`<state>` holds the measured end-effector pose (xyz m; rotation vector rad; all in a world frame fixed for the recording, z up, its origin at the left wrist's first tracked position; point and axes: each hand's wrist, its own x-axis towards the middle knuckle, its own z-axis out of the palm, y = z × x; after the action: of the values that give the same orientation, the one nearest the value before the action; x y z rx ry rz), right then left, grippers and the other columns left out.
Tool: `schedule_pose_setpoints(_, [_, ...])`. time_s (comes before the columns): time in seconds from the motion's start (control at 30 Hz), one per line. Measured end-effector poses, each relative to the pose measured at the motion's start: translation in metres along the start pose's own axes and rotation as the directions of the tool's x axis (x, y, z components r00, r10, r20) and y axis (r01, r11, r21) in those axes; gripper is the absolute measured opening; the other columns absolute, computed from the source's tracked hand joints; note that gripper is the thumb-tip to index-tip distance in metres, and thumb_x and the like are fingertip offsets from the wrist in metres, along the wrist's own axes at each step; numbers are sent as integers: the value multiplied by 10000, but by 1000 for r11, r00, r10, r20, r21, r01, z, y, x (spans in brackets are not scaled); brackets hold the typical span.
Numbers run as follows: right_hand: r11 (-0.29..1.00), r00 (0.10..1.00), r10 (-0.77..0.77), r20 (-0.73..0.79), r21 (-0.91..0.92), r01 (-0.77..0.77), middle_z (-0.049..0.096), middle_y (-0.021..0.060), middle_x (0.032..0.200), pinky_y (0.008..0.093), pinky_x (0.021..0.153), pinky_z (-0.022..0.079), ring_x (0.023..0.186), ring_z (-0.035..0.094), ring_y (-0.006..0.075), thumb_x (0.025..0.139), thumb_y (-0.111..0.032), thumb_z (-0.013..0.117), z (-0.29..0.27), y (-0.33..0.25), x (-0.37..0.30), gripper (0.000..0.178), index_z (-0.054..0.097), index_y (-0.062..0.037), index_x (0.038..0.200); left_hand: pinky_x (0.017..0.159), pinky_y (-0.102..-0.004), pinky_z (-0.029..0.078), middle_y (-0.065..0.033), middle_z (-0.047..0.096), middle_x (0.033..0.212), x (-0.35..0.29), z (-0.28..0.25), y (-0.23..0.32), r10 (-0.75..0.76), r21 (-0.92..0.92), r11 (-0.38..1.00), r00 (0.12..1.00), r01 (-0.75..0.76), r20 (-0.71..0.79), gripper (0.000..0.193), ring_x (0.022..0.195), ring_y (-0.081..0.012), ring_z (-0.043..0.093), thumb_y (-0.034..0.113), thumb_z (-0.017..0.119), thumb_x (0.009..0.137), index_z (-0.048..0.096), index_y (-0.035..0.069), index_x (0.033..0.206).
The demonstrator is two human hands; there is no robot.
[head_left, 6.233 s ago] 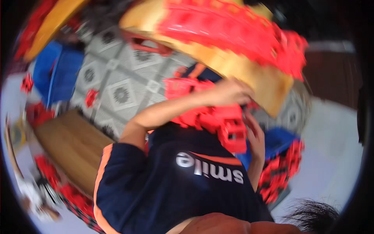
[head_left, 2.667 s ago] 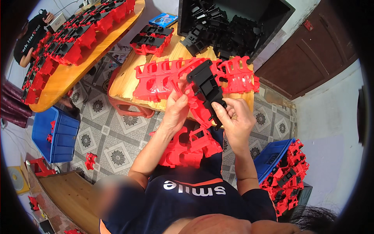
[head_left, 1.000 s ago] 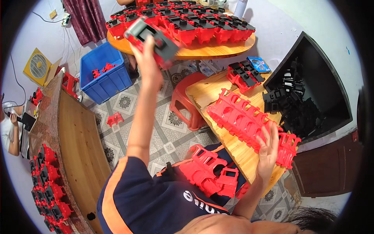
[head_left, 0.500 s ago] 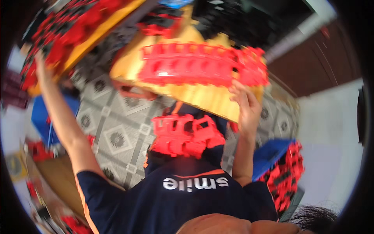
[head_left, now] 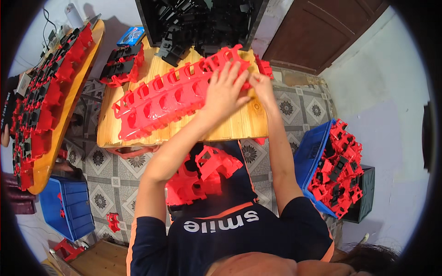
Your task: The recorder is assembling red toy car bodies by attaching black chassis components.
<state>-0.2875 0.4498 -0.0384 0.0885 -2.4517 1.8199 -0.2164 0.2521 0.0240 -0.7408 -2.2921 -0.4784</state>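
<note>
A long row of red plastic frames (head_left: 170,94) lies slantwise across the light wooden table (head_left: 216,133). My left hand (head_left: 225,92) rests on the row's right part, palm down with its fingers spread. Close beside it, at the row's right end, my right hand (head_left: 262,87) has its fingers curled in; what they pinch, if anything, is hidden. Another red frame piece (head_left: 264,67) shows just beyond my right hand. More red frames (head_left: 216,163) lie on my lap.
Behind the row stands a black bin (head_left: 147,23) of black parts. Red-and-black assemblies (head_left: 123,64) sit at the table's far left; more line the side table (head_left: 76,108). A blue crate (head_left: 313,156) of red parts is at right, another blue crate (head_left: 69,207) at left.
My left hand has come from the side table at far left onto the red row. My right hand has shifted to the row's far right end. The view has turned.
</note>
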Motion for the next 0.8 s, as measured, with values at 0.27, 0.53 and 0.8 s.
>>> schedule_pose_setpoints(0.27, [972,901,-202,-383,-188,138,660,60,823,303,692,457,769,581,119,913,-148,639,-48,-35,-49,174,666,21,885,1017,-484,368,-201,379,1476,-6,22,-14,117,261,952,980,-157,162,719,1367,-364,354,407,629,874,408,-5,1420])
schedule_pose_setpoints(0.53, [431,456,-825,334,-149,890,656,98,890,339,701,479,778,603,244,934,-172,625,7,-147,-71,178,688,-5,932,947,-391,500,-195,449,1329,13,-69,5,-784,-970,-156,575,185,235,1052,1124,-244,564,62,790,781,40,94,1518])
schedule_pose_setpoints(0.8, [688,802,-558,-214,-660,302,599,173,1212,392,899,496,1012,608,326,813,-332,751,44,-132,170,494,617,-117,1236,1088,-455,379,-86,515,1335,-49,-96,-18,-778,-908,-404,481,112,405,666,1234,-207,499,210,681,880,301,115,1418])
